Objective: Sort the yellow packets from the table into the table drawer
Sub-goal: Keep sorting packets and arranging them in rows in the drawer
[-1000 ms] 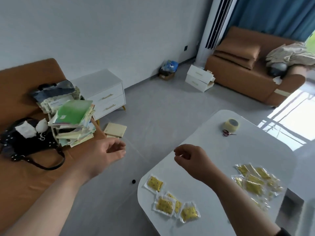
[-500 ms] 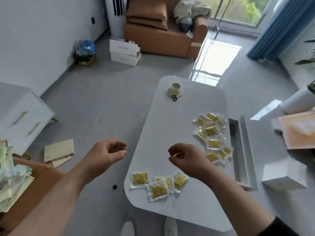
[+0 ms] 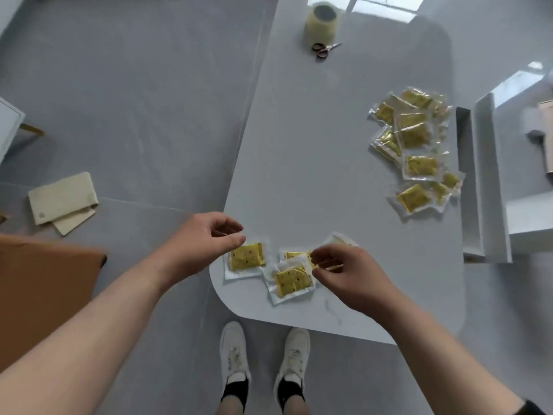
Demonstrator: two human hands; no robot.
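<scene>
Several yellow packets in clear wrap lie on the white table. A small group sits at its near end: one on the left, one in the middle and another behind it. My left hand hovers loosely curled, its thumb tip over the left packet's top corner, gripping nothing that shows. My right hand pinches a packet that it mostly hides. A bigger pile of packets lies by the right edge, beside the open drawer, whose inside looks bare.
A tape roll and small scissors lie at the table's far end. On the floor to the left are beige cards and an orange cushion. A white box stands beyond the drawer. My shoes are at the table's near edge.
The view swung down onto the table's near end. Both hands dropped from mid-air onto the near group of packets, and the right hand took hold of one.
</scene>
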